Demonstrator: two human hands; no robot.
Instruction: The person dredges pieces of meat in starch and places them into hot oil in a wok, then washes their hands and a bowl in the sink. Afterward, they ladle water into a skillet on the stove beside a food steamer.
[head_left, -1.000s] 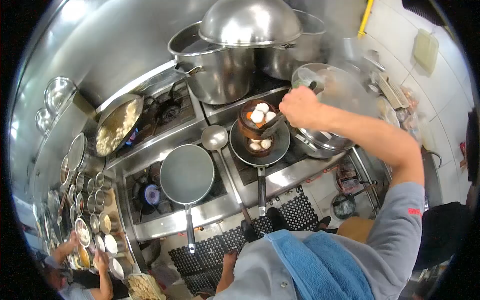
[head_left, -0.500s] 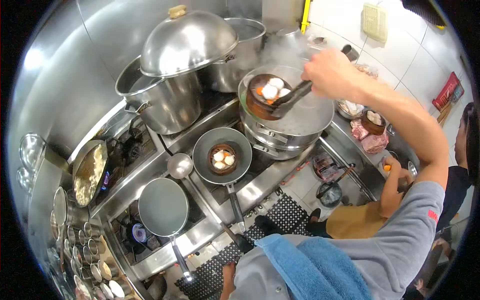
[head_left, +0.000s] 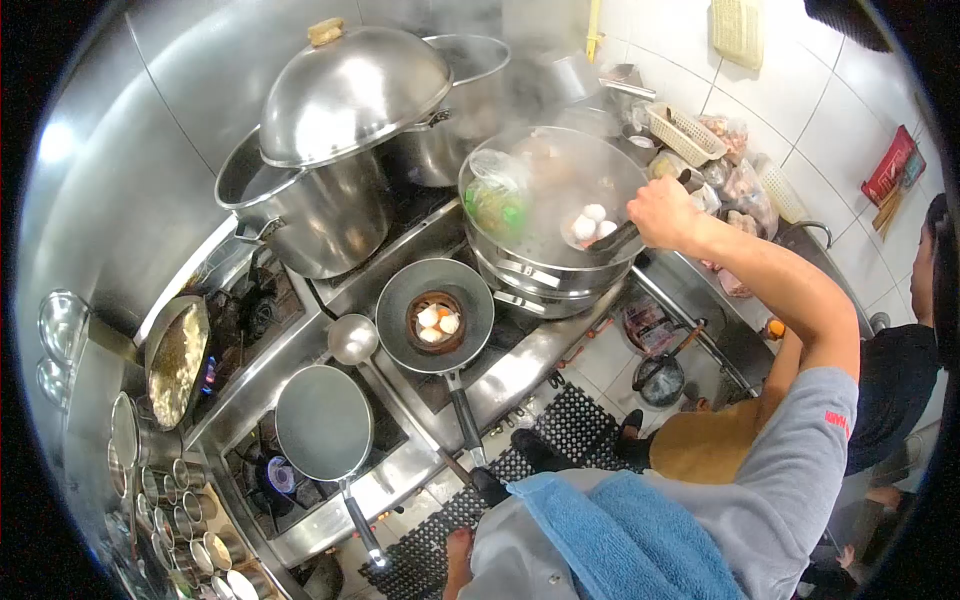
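My right hand (head_left: 664,212) is closed around dark tongs (head_left: 615,242), held over the right side of a wide steaming metal pot (head_left: 575,300). At the tongs' tip, inside the pot, a small bowl holds several white balls (head_left: 594,222); steam blurs the bowl itself. A clear bag with green contents (head_left: 497,205) sits on the pot's left side. Nearer me, a brown bowl (head_left: 435,342) with white and orange pieces stands in a dark frying pan (head_left: 392,305). Only a bit of skin by my shirt shows of my left hand (head_left: 459,545); its fingers cannot be made out.
An empty-looking pan (head_left: 324,425) and a ladle (head_left: 353,340) lie nearer me. A tall pot (head_left: 330,225) carries a tilted domed lid (head_left: 355,95). On the left a pan of pale food (head_left: 180,350) sits over flame. A co-worker (head_left: 895,390) stands at the right.
My right hand has lowered and moved right with the tongs. The bowl of white balls has gone from above the pot's left side down into its right side. The view has shifted slightly.
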